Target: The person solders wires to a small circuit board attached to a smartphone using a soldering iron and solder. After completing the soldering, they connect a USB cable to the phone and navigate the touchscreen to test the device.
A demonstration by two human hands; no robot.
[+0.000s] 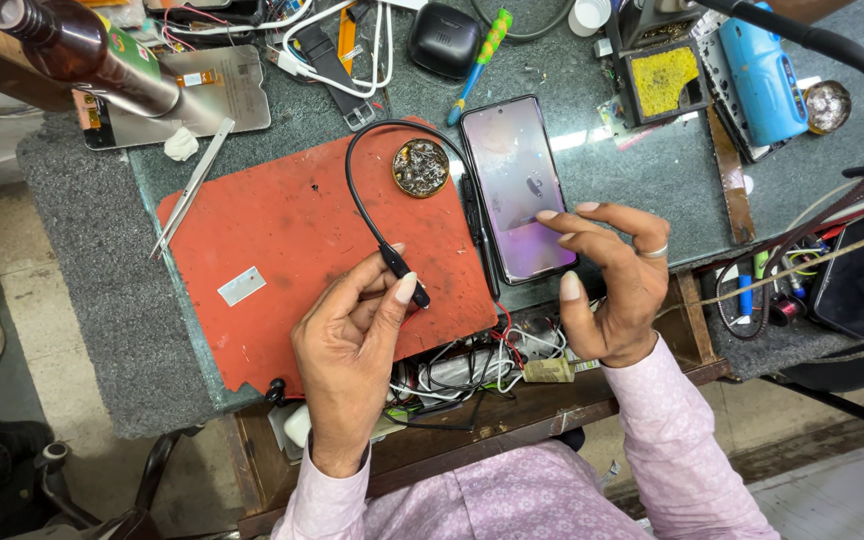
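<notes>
My left hand [352, 345] pinches the plug end of a thin black cable [357, 190] between thumb and fingers, above the near edge of a worn red work mat [272, 240]. The cable loops up over the mat toward a smartphone [517, 185] that lies face up, its screen lit pale purple. My right hand [607, 280] hovers just right of the phone's lower end, fingers spread and curled, a ring on one finger, holding nothing. A small round tin [420, 167] of dark residue sits at the mat's far edge beside the phone.
Metal tweezers [192, 185] lie at the mat's left. A brown bottle [82, 50] stands top left by a flat phone panel [202, 95]. A yellow sponge holder [664, 80], blue device [762, 85] and black case [444, 38] crowd the back. Tangled wires [472, 365] hang below the bench edge.
</notes>
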